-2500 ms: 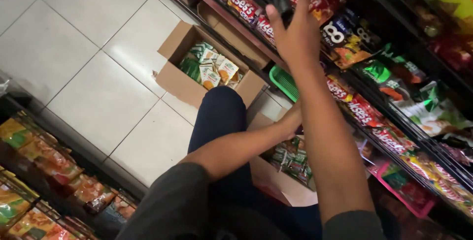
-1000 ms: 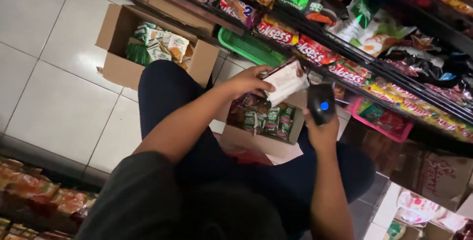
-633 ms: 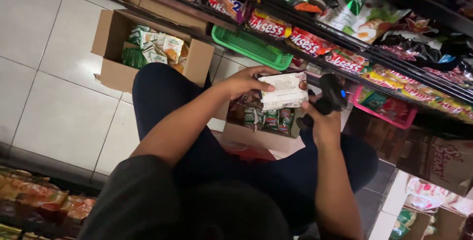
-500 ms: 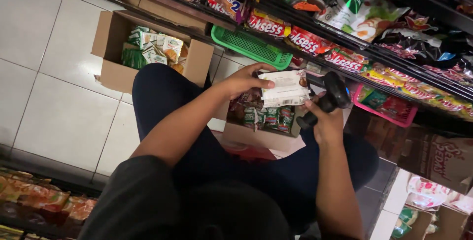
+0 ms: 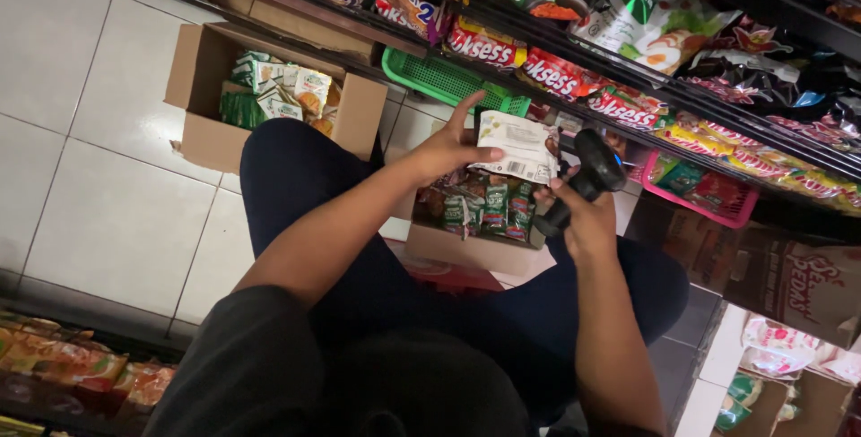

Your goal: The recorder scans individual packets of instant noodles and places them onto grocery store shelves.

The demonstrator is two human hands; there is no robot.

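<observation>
Head view — left hand (image 5: 444, 152) pinching a flat white crinkly packet (image 5: 518, 147); right hand (image 5: 583, 217) wrapped round a black handheld scanner (image 5: 587, 177).

The white packet (image 5: 517, 147) hides part of the left hand (image 5: 448, 146) behind it, and the right hand (image 5: 583, 217) covers the lower grip of the black scanner (image 5: 585, 177). The open carton (image 5: 466, 244) at centre is partly blocked by both forearms (its contents read only as small green sachets). Top-edge shelf packs (image 5: 502, 43) and the lower-left shelf (image 5: 63, 374) are cropped and blurred.

Right hand (image 5: 587, 222) down from shelf, now gripping scanner (image 5: 583, 177) against white packet (image 5: 518, 146) raised by left hand (image 5: 448, 146).
</observation>
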